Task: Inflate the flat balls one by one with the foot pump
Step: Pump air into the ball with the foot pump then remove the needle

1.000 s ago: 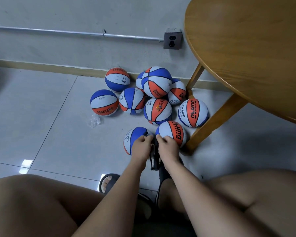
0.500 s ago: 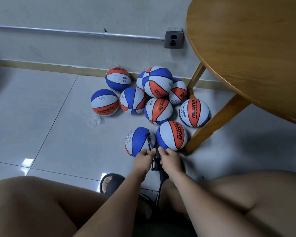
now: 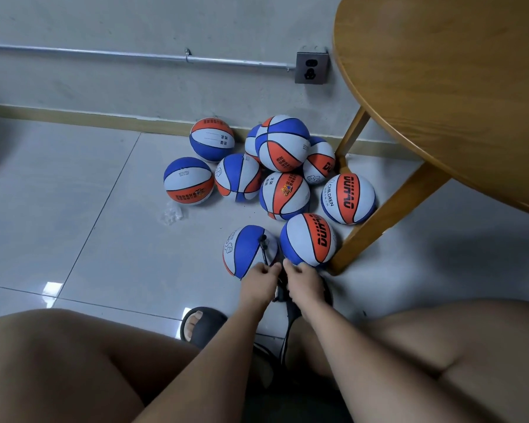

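A blue, white and orange ball (image 3: 247,251) lies on the floor nearest me, with the pump's black hose (image 3: 263,246) plugged into its top. A second ball (image 3: 308,239) sits right beside it. My left hand (image 3: 260,281) and my right hand (image 3: 303,282) are both closed around the black foot pump (image 3: 283,293), just below the two balls. Most of the pump is hidden by my hands and legs. Several more balls (image 3: 283,143) are piled against the wall behind.
A round wooden table (image 3: 440,87) overhangs on the right; its leg (image 3: 388,215) stands beside the near balls. A wall socket (image 3: 311,68) and a pipe run along the wall. A scrap of clear plastic (image 3: 171,212) lies on the tiles. My sandalled foot (image 3: 201,325) rests by the pump.
Both hands moved down and toward me along the pump, off the two near balls, which now show fully with the hose in the left one.
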Tool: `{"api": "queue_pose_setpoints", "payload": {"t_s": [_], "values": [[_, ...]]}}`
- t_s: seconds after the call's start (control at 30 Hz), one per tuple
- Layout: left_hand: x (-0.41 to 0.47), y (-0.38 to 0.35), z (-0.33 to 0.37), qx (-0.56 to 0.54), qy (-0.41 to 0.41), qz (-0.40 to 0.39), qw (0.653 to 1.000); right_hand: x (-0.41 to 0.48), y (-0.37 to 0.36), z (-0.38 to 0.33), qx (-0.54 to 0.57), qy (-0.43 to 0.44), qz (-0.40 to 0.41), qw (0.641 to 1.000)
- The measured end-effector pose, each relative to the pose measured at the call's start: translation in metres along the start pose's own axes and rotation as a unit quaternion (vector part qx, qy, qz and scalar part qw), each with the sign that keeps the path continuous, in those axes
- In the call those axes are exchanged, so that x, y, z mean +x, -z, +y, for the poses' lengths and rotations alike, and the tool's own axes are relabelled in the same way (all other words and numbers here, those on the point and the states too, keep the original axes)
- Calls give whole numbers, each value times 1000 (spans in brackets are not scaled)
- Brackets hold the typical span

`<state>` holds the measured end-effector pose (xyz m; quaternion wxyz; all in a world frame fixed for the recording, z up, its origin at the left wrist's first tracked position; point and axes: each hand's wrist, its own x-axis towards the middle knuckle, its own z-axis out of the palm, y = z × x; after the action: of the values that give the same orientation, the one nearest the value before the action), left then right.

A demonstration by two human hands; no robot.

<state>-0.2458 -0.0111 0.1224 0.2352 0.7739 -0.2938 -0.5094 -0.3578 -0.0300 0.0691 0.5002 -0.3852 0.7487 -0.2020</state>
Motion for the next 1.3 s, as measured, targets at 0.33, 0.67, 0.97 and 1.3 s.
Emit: {"api": "queue_pose_setpoints", "payload": {"t_s": [0.33,0.67,0.97,1.3], "values": [[2,13,42,-149,-56,-4,987,-12,21,-56,122,57,38,990],[5,7,14,-117,-65,-29,991,-24,28,-39,69,69,4,995],[14,-10,-36,41,0,-44,998,-7,13,22,-98,9,-13,995],[5,-6,-42,7,2,-25,1000,0,18,-17,-189,-12,-26,982]]}}
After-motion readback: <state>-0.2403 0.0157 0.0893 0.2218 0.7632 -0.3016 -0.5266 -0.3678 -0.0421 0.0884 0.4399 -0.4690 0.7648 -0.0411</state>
